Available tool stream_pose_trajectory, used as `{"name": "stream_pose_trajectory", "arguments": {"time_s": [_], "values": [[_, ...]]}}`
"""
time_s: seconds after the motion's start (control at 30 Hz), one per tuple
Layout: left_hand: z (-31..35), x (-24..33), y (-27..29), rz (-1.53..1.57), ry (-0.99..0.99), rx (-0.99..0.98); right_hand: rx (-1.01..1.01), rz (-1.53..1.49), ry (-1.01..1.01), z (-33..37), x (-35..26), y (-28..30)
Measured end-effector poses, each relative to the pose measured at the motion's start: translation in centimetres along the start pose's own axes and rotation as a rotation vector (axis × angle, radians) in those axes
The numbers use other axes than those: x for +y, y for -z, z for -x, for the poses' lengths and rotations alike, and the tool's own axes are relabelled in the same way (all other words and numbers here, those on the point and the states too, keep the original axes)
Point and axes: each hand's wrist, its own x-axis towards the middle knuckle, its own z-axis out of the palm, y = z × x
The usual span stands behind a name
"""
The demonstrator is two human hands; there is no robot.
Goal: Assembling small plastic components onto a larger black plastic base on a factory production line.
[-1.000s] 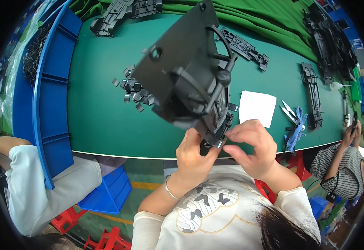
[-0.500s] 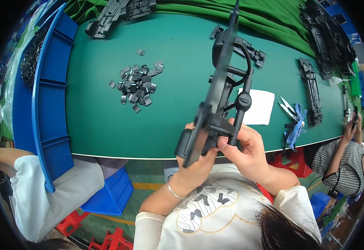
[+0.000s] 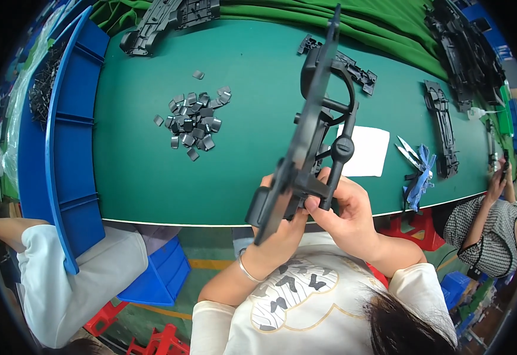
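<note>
A long black plastic frame (image 3: 306, 139) stands nearly upright over the table's near edge, its top leaning right. It has a round knob and a curved bar on its right side. My left hand (image 3: 278, 244) grips its lower end from beneath, with the fingers partly hidden behind it. My right hand (image 3: 353, 222) is closed at the same lower end, thumb and fingertips pressed against the frame beside the left hand. Whether a small piece sits between those fingertips cannot be seen.
On the green tabletop (image 3: 146, 177) lie a pile of small black caps (image 3: 196, 121), a white sheet (image 3: 370, 152), scissors (image 3: 409, 151) with blue cloth on the handles, and black plastic frames (image 3: 442, 130). A blue bin (image 3: 75, 160) stands left; co-workers sit at both sides.
The black plastic frame has shifted slightly left and down at its lower end. My right hand has moved a little left with it; both hands keep their hold.
</note>
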Motion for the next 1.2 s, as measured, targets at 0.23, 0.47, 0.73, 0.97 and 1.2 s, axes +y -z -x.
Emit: {"name": "stream_pose_trajectory", "arguments": {"time_s": [0.23,0.47,0.73,0.97,1.2], "values": [[0.5,-0.3,-0.2,-0.060,0.040,0.050,-0.022,0.067,0.057,-0.1,-0.3,0.1],[0.0,-0.1,-0.4,0.609,0.146,0.184,0.128,0.609,0.406,1.0,0.8,1.8],[0.1,-0.3,0.4,0.575,0.090,0.055,0.041,0.470,0.496,0.2,1.5,0.7],[0.8,-1.9,0.5,0.338,-0.065,-0.002,0.068,0.444,0.559,0.2,1.7,0.5],[-0.2,0.4,-0.6,0.557,0.145,0.054,0.084,0.410,0.511,1.0,1.8,2.0]]}}
